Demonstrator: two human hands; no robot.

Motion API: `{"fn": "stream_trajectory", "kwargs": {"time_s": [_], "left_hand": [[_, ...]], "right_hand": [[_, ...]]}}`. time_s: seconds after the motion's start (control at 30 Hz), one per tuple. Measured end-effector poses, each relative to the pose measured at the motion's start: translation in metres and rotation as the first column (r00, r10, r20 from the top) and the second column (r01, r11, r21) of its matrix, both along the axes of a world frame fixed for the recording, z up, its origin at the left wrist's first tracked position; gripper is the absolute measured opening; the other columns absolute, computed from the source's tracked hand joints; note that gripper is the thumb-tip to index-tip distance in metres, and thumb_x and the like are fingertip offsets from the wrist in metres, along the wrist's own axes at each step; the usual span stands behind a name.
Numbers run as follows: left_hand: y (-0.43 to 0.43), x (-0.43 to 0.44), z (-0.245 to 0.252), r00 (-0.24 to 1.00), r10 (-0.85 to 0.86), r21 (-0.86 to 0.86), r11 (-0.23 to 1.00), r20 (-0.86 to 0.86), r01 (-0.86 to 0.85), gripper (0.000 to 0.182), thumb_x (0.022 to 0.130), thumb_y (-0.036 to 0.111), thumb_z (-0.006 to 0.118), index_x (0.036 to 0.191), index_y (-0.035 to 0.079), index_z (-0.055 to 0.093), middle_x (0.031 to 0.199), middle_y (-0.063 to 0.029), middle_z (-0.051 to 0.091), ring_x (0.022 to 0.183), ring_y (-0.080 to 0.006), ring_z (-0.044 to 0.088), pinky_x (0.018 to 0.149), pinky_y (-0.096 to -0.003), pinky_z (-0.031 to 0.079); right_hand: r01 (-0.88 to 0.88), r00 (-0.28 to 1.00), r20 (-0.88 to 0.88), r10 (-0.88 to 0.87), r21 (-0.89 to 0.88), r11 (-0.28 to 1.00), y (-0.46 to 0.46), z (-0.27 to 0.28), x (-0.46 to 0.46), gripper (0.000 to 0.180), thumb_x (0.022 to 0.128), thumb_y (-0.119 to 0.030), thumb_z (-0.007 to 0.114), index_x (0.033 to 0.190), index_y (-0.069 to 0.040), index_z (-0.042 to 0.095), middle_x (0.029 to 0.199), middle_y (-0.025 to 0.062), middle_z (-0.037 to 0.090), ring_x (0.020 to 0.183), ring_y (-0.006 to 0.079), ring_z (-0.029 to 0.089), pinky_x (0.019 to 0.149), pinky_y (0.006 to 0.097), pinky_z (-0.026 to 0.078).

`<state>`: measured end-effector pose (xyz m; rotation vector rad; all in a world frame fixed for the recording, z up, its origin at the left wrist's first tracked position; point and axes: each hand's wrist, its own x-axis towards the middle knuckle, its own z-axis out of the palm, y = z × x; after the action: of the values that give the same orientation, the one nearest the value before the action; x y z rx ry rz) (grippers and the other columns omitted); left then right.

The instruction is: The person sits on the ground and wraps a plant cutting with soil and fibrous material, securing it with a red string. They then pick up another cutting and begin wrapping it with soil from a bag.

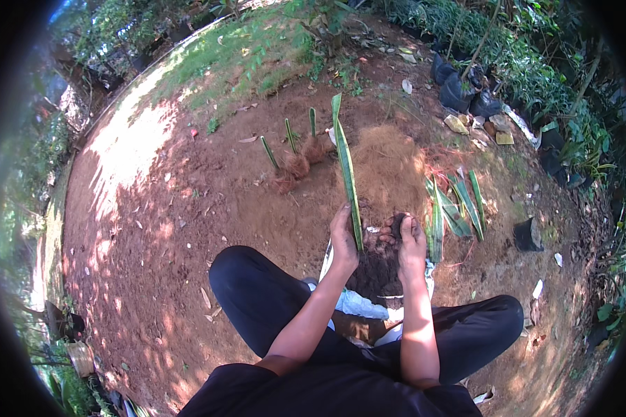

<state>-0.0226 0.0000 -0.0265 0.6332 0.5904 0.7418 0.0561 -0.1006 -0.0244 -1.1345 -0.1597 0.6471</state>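
Upright in my left hand (344,234) is a long snake plant leaf (347,167), green with pale yellow edges. My right hand (412,245) grips a clump of dark soil (398,225) to the right of the leaf's lower end. Below both hands lies a heap of dark soil (375,271) on a white sack (362,305), between my legs. Just beyond the hands sits a pile of brown coconut fibre (386,161). Several cut snake plant leaves (456,208) lie to the right of my right hand.
Three leaf cuttings (291,136) stand in fibre-wrapped balls (296,166) at the front left. Red string (443,156) lies beside the fibre pile. A black plant bag (528,234) is on the right. Stones (474,127) and black bags (461,91) border the plants farther off.
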Motion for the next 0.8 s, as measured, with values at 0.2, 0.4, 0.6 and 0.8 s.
{"fn": "stream_trajectory", "kwargs": {"time_s": [0.2,0.4,0.6,0.8], "left_hand": [[0.008,-0.003,-0.002,1.000,-0.016,0.043,0.999,-0.006,0.016,0.040,0.097,0.040,0.047,0.114,0.005,0.057,0.075,0.0003,0.047,0.064,-0.0089,0.048,0.046,-0.0230,0.035],[0.003,0.003,-0.002,1.000,0.012,0.019,1.000,0.002,-0.012,0.039,0.097,0.039,0.048,0.111,0.004,0.057,0.075,-0.0018,0.051,0.065,-0.0112,0.051,0.045,-0.0246,0.038],[0.007,0.002,-0.007,1.000,-0.018,-0.014,1.000,-0.016,0.018,0.039,0.096,0.040,0.050,0.109,0.004,0.058,0.074,-0.0018,0.052,0.064,-0.0117,0.052,0.046,-0.0243,0.038],[0.014,-0.001,-0.009,0.999,-0.014,-0.047,0.999,-0.046,0.012,0.041,0.095,0.042,0.050,0.110,0.005,0.061,0.075,-0.0004,0.053,0.064,-0.0097,0.052,0.046,-0.0236,0.037]], "right_hand": [[-0.072,0.997,0.014,0.071,0.030,0.997,-0.003,-0.001,-0.001,0.037,0.102,-0.033,0.048,0.115,0.001,0.055,0.092,0.0126,0.065,0.070,0.0197,0.066,0.063,0.0311,0.056],[-0.069,0.998,0.006,0.070,-0.035,0.997,-0.014,-0.007,0.007,0.038,0.101,-0.035,0.051,0.113,0.001,0.056,0.089,0.0127,0.066,0.069,0.0198,0.066,0.062,0.0306,0.057],[-0.080,0.981,-0.166,0.100,0.124,0.989,-0.014,0.007,0.007,0.038,0.097,-0.039,0.057,0.108,-0.002,0.057,0.091,0.0126,0.067,0.072,0.0185,0.066,0.062,0.0294,0.056],[-0.150,0.984,-0.110,0.140,-0.082,0.985,-0.012,0.006,0.007,0.031,0.093,-0.032,0.066,0.106,-0.004,0.059,0.094,0.0102,0.067,0.072,0.0159,0.065,0.061,0.0277,0.055]]}}
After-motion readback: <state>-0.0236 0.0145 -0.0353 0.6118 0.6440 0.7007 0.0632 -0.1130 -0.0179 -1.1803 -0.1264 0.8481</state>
